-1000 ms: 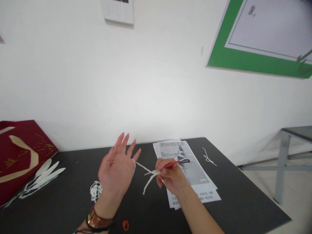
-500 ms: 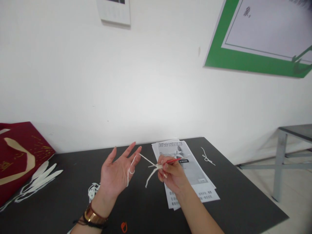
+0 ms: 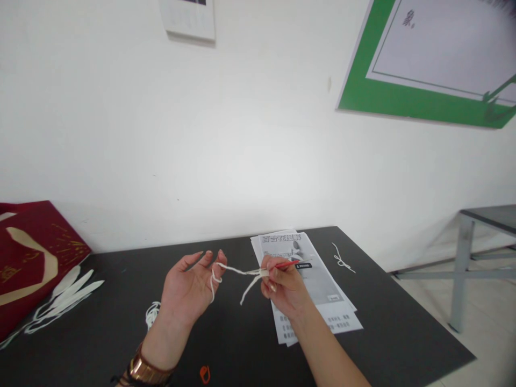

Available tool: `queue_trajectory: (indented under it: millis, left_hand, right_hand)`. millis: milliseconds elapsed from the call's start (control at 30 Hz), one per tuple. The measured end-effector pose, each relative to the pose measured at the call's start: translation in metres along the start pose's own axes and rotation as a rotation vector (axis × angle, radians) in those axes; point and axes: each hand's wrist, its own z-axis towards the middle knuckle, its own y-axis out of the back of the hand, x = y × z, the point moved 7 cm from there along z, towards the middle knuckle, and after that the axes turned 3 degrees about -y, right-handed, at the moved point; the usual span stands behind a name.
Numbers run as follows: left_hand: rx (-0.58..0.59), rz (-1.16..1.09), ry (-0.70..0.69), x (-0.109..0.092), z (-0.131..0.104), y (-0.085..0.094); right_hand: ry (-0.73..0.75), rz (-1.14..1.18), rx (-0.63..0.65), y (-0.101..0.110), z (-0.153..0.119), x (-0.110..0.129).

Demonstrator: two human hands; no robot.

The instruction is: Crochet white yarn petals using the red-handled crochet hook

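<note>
My left hand (image 3: 187,293) is palm up, its fingers apart and slightly bent, gripping nothing. White yarn (image 3: 231,268) winds around its little finger and runs across to my right hand (image 3: 284,282). That hand is closed on a red-handled crochet hook (image 3: 287,264), pinching a small white crocheted piece (image 3: 264,273) along with it. From this piece a loose yarn tail (image 3: 248,290) hangs down to the left. The hook's tip is hard to make out. Partly behind my left wrist lies a bundle of white yarn (image 3: 152,314).
Printed sheets (image 3: 322,290) lie under my right hand on the black table (image 3: 387,322). A tied bit of white yarn (image 3: 342,262) is to their right. Several white crocheted strips (image 3: 74,295) rest beside a dark red bag (image 3: 36,252). An orange stitch marker (image 3: 205,374) sits near the front.
My left hand has dropped slightly and its fingers have curled in more. The yarn between the hands now runs flatter and slacker. My right hand has barely moved.
</note>
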Motion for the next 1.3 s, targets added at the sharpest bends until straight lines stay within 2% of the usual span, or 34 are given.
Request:
queue_trajectory:
  millis: [100, 200, 267, 367, 433, 467, 533, 667, 733, 800, 967, 1133, 1200, 1300]
  left_hand:
    - [0.003, -0.078, -0.125, -0.008, -0.005, -0.005]
    - [0.092, -0.131, -0.302, -0.017, -0.013, -0.021]
    - [0.144, -0.070, -0.438, -0.023, -0.017, -0.030]
    - [0.176, 0.225, -0.683, -0.031, -0.020, -0.039]
    - [0.189, 0.544, -0.823, -0.031, -0.018, -0.045]
    - [0.188, 0.730, -0.845, -0.026, -0.014, -0.047]
    - [0.204, 0.917, -0.748, -0.014, 0.000, -0.044]
    - [0.354, 1.110, -0.312, 0.019, 0.015, -0.031]
    - [0.436, 1.120, -0.121, 0.030, 0.011, -0.024]
    - [0.484, 1.056, -0.015, 0.031, 0.005, -0.019]
    - [0.498, 0.758, -0.020, 0.028, 0.000, -0.019]
    - [0.442, 0.658, -0.032, 0.055, -0.002, -0.024]
    - [0.435, 0.665, -0.104, 0.060, -0.004, -0.030]
    - [0.402, 0.787, -0.296, 0.056, -0.007, -0.039]
  right_hand:
    - [-0.003, -0.004, 0.000, 0.000, 0.000, -0.002]
    - [-0.014, -0.007, 0.002, 0.000, 0.000, -0.004]
    - [-0.024, -0.008, 0.008, 0.000, 0.000, -0.005]
    - [-0.036, -0.007, 0.017, -0.001, 0.000, -0.008]
    - [-0.040, -0.002, 0.021, -0.001, 0.000, -0.009]
    - [-0.040, 0.000, 0.020, -0.001, 0.000, -0.009]
    - [-0.039, 0.007, 0.015, 0.000, 0.000, -0.009]
    - [-0.036, 0.025, 0.009, 0.001, 0.000, -0.007]
    - [-0.036, 0.035, 0.006, 0.001, 0.000, -0.005]
    - [-0.037, 0.042, -0.001, 0.001, -0.001, -0.004]
    - [-0.041, 0.025, -0.001, -0.002, -0.001, -0.006]
    - [-0.002, -0.022, -0.035, 0.000, 0.001, -0.007]
    - [0.021, -0.048, -0.062, 0.001, 0.002, -0.005]
    - [0.049, -0.084, -0.103, 0.002, 0.001, -0.003]
